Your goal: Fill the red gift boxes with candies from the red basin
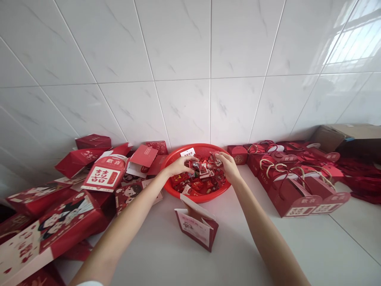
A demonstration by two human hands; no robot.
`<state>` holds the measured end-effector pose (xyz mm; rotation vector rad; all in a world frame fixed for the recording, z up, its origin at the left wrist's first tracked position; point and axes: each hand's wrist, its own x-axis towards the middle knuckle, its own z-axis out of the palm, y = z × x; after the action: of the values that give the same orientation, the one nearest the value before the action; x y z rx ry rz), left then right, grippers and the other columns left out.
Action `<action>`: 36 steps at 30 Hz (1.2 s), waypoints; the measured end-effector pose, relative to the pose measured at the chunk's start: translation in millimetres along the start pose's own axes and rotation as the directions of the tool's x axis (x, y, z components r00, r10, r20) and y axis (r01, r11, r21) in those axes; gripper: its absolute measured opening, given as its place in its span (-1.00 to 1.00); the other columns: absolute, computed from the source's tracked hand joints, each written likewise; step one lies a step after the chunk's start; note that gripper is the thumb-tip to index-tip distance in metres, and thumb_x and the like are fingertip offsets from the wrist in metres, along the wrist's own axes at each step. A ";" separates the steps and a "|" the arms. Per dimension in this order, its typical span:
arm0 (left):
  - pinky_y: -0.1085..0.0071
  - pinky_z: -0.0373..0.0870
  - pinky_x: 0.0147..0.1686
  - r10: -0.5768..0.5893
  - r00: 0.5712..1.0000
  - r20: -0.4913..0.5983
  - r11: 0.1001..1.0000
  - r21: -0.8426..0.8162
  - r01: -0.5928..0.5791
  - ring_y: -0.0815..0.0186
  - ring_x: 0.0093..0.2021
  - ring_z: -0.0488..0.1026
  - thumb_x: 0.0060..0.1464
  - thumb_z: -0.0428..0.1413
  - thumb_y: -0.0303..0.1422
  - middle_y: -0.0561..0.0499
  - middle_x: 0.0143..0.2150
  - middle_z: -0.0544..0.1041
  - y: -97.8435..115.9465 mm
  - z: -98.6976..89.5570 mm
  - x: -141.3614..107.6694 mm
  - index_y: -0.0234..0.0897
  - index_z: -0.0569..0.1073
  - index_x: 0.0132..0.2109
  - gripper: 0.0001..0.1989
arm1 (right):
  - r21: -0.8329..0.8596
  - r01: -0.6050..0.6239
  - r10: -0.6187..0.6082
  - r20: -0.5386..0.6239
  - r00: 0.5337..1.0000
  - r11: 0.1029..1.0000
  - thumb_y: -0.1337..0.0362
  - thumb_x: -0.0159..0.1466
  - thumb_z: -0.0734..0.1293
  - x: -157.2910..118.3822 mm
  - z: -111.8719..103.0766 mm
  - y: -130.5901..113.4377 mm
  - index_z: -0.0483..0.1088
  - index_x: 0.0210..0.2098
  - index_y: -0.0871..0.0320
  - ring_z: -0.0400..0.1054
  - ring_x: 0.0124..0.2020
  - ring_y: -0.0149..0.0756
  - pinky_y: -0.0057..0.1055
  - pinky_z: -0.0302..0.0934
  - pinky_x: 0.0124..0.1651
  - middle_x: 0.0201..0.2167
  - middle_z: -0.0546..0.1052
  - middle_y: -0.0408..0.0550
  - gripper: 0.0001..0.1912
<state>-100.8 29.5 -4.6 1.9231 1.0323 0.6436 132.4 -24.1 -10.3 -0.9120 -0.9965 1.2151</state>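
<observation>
Both hands are over a red plastic basket [175, 194] filled with wrapped candies [196, 184], mostly red. My left hand [180, 166] is closed with thumb and fingers around a small wrapped candy [195, 165] at the basket's left side. On the right, my right hand [228, 164] pinches a red wrapped candy [216, 159] above the pile. Closer to me, an open-topped red and white gift box [196, 230] stands on the white table, its flaps raised, with neither hand touching it.
Unclosed red gift boxes [104, 172] lie in a jumbled heap at the left. Closed boxes with rope handles [285, 190] stand in rows at the right. Behind them are a cardboard carton [336, 137] and dark red bags [361, 178]. A tiled wall [184, 107] rises behind the basket.
</observation>
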 end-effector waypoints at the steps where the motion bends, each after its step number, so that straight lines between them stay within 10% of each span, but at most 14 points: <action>1: 0.12 0.23 0.28 -0.010 1.000 0.004 1.000 -0.020 0.010 0.03 0.21 0.42 -0.28 0.38 -0.42 -0.07 0.08 0.59 0.7 0.6 -0.8 -0.22 0.61 -0.03 -0.47 | -0.003 0.000 0.000 0.004 1.000 1.000 -0.03 -0.03 0.48 0.0 -0.2 0.1 0.52 -0.41 0.09 0.41 -0.23 -0.16 -0.30 0.29 -0.23 -0.32 0.57 -0.08 -0.66; 9: 0.08 0.37 0.19 -0.046 0.997 -0.066 0.980 -0.195 0.033 -0.01 0.16 0.47 -0.27 0.41 -0.29 -0.11 0.10 0.60 0.6 5.4 -0.8 -0.25 0.63 -0.08 -0.50 | -0.014 -0.013 0.013 0.029 0.999 1.000 -0.02 -0.02 0.49 -0.8 -0.6 -0.1 0.51 -0.43 0.09 0.38 -0.30 -0.22 -0.33 0.29 -0.25 -0.36 0.54 -0.11 -0.68; 21: 0.14 0.32 0.25 0.073 0.997 -0.030 0.997 -0.019 -0.073 0.00 0.34 0.31 -0.07 0.33 -0.19 -0.12 0.38 0.35 -2.1 9.9 0.2 -0.13 0.42 0.27 -0.28 | -0.015 -0.016 0.017 0.061 0.998 1.000 -0.04 -0.01 0.50 -3.0 -0.2 -1.9 0.51 -0.42 0.10 0.41 -0.28 -0.19 -0.33 0.36 -0.28 -0.35 0.56 -0.08 -0.65; 28: 0.24 0.40 0.10 0.067 0.995 0.070 0.963 0.256 -0.083 0.10 0.00 0.54 0.07 0.14 -0.30 -0.04 -0.07 0.67 20.5 21.7 -3.5 -0.20 0.66 -0.14 -0.74 | -0.069 -0.019 0.025 0.076 0.997 0.997 -0.08 -0.02 0.48 -4.0 2.0 -3.0 0.49 -0.45 0.10 0.42 -0.26 -0.15 -0.34 0.35 -0.34 -0.34 0.56 -0.05 -0.62; 33: 0.34 0.40 -0.13 0.046 0.980 0.196 0.878 0.460 -0.133 0.09 -0.15 0.55 -0.15 0.36 -0.24 -0.03 -0.18 0.66 27.2 31.5 -3.7 -0.18 0.66 -0.22 -0.72 | -0.117 -0.031 0.040 0.077 0.996 0.993 -0.06 0.00 0.48 -4.3 1.5 -2.0 0.51 -0.44 0.11 0.40 -0.35 -0.21 -0.35 0.28 -0.36 -0.41 0.55 -0.08 -0.64; 36: 0.38 0.33 -0.29 0.007 0.977 0.214 0.831 0.543 -0.125 0.20 -0.35 0.49 0.08 0.21 -0.19 -0.03 -0.36 0.60 25.6 36.2 -1.6 -0.21 0.61 -0.35 -0.80 | -0.142 -0.006 0.018 0.083 0.996 0.990 -0.05 0.03 0.47 -3.9 1.3 -1.4 0.50 -0.46 0.12 0.39 -0.36 -0.23 -0.35 0.25 -0.31 -0.43 0.55 -0.10 -0.65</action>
<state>-64.2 4.6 -1.5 2.4774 1.1025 0.1710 131.3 -28.1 -9.0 -0.9851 -1.1575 1.2127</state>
